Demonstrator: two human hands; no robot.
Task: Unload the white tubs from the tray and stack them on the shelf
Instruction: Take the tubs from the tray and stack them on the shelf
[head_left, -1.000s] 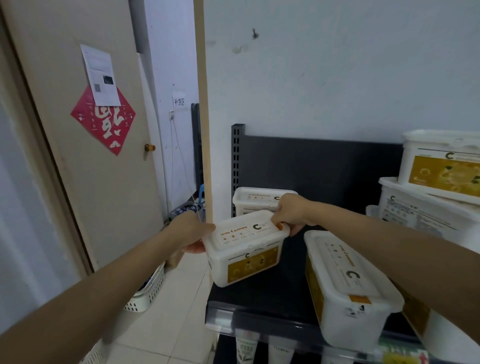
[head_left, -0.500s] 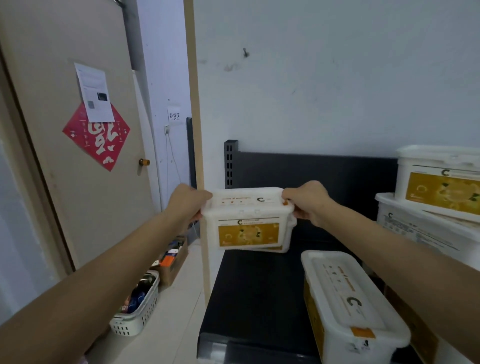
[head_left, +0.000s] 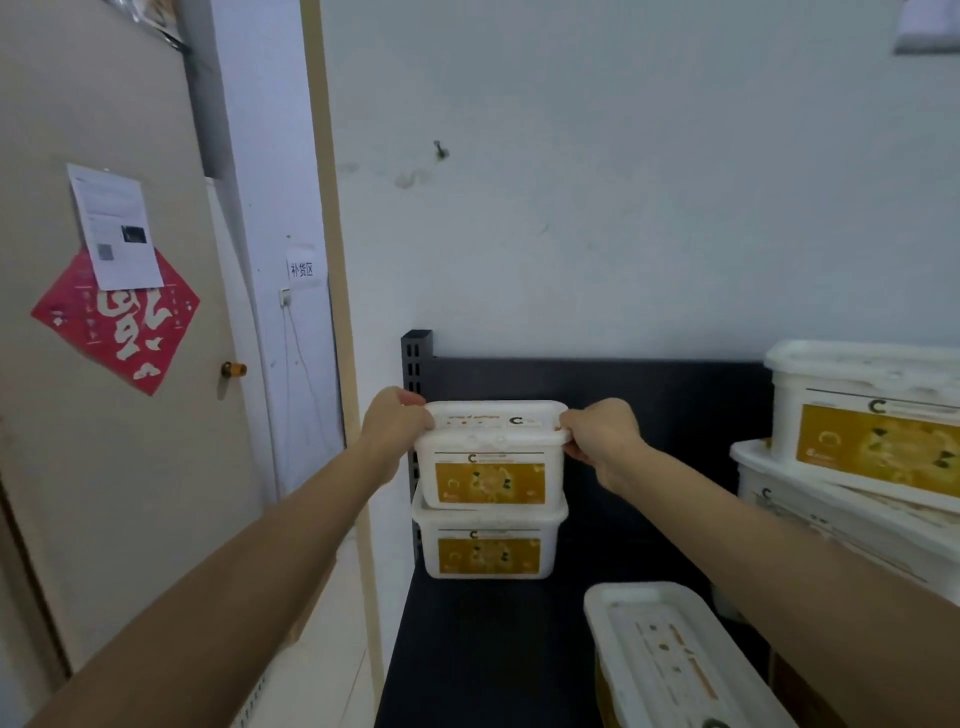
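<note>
Both hands grip one white tub, the top tub (head_left: 491, 457), by the short ends of its lid rim. The left hand (head_left: 396, 431) has its fingers curled together over the rim's left end, thumb side uppermost; the right hand (head_left: 597, 436) pinches the right end the same way, its fingers (head_left: 566, 423) bunched on the lid edge. Neither hand has spread fingers.

Half a second ago this tub was held in the air in front of a second one, hiding most of it. Now it sits squarely on the bottom tub (head_left: 488, 545), base on lid, yellow labels facing out and lined up one above the other. A second ago it was tilted and low, near the front edge of the shelf (head_left: 467, 649); now it is level and back against the dark rear panel (head_left: 665, 415), close to the perforated upright just behind the left fingers.

The two-tub stack stands directly below the fingers, at the shelf's back left corner. Nearer the person and below the right hand, a long tub (head_left: 670, 660) lies lengthways on the shelf, apart from the stack. Well to the right of the right fingers, more tubs (head_left: 862, 431) are piled, the upper one resting tilted on the one under it.

The door (head_left: 104, 415), with its red sign and paper sheet, is beyond the left hand.
</note>
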